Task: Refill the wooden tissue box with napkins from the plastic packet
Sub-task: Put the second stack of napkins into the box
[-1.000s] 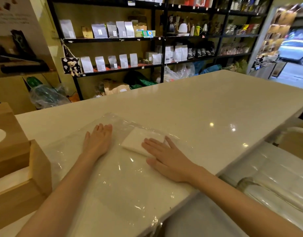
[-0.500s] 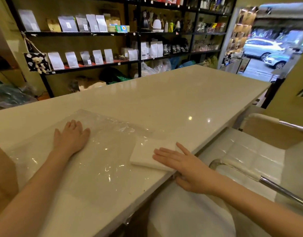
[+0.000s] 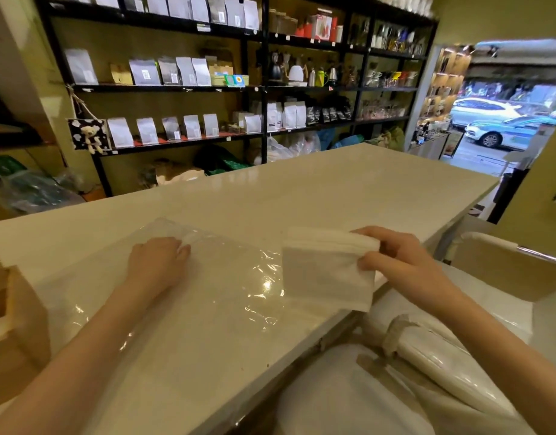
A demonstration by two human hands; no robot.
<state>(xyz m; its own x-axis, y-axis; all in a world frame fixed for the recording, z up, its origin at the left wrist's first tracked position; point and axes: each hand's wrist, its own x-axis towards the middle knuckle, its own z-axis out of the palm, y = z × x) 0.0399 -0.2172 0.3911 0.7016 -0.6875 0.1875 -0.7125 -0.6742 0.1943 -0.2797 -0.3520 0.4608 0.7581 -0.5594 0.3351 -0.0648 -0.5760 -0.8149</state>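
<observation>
A stack of white napkins (image 3: 328, 271) hangs above the counter's near edge, pinched at its upper right corner by my right hand (image 3: 395, 257). The clear plastic packet (image 3: 207, 296) lies flat and crumpled on the white counter (image 3: 333, 189). My left hand (image 3: 157, 262) presses down on the packet's far left part, fingers curled on a fold of the plastic. The wooden tissue box (image 3: 16, 318) stands at the left edge of the view, partly cut off, with white showing inside it.
A white padded chair with a metal armrest (image 3: 505, 277) stands at the right, close to the counter's edge. Black shelves with pouches and kettles (image 3: 207, 89) fill the back wall. A doorway to the street (image 3: 505, 120) is at the far right.
My right hand slid the napkin stack right, out of the packet, and lifted it off the counter. My left hand stayed on the packet. The view turned right, so the box shows less.
</observation>
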